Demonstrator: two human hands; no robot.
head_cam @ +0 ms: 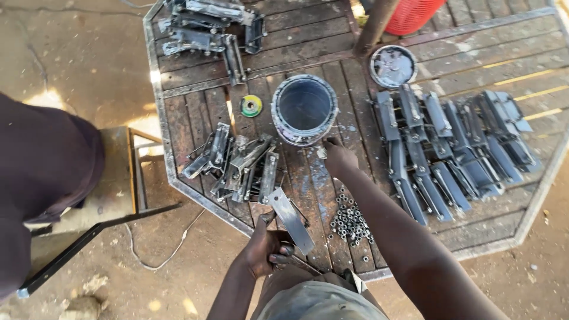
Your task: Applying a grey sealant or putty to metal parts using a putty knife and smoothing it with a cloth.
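So from my seat, far left there's somebody else's dark sleeve (41,172) filling the edge of the view, with a grey metal stool frame (127,178) just beside it on the concrete floor (77,59). Next comes the octagon-shaped wooden bench (195,109) with a steel rim. Up at its far-left corner sits a pile of welded steel brackets (207,29), and closer to me there's a second heap of raw steel pieces (237,163), with a small green-and-yellow grinding disc (251,105) lying between the two piles. My left hand (267,249) is down at the near edge of the bench, fingers wrapped tight around the bottom end of a flat steel plate (290,219), which tilts up and away from me, its top end just beside the raw heap. Right of that plate there's a scatter of small nuts (349,222) on the boards. My right hand (339,159) is stretched out past them, up against the near rim of a open paint can (304,108); the fingers look curled around something small, but I honestly can't tell what it is or how tightly they grip. Further right the can's lid (393,66) lies flat, and below it a whole spread of freshly painted grey brackets (450,148) is laid out in rows. A red basket (412,15) pokes in at the top.
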